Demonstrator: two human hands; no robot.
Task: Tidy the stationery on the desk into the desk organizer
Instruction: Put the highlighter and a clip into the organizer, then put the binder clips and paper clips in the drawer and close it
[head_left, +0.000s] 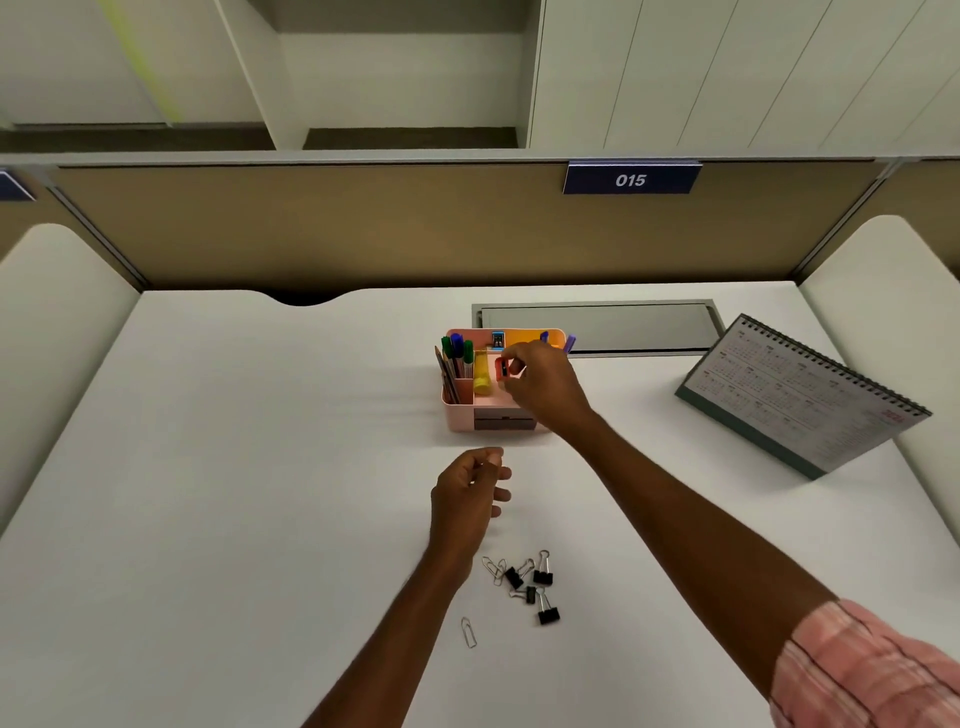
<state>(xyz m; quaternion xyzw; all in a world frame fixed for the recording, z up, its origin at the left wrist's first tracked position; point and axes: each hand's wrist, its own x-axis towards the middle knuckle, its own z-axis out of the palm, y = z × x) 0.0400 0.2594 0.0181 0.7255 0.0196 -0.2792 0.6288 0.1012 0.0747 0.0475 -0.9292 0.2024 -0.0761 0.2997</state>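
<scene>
A pink desk organizer (460, 415) stands mid-desk, with pens and pencils upright in its left compartment and a yellow glue stick (482, 375) beside them. My right hand (543, 382) hovers over the organizer's middle, pinching a small red sharpener (503, 369) between thumb and fingers. My left hand (470, 491) floats just in front of the organizer, fingers loosely curled with nothing visible in it. Nearer to me, black binder clips (543, 577) and silver paper clips (493, 569) lie in a loose cluster, and one paper clip (468, 632) lies apart.
A spiral desk calendar (805, 395) stands at the right. A grey cable hatch (597, 327) is set in the desk behind the organizer. A tan partition with a "015" sign (630, 179) closes the back; white side panels flank the desk.
</scene>
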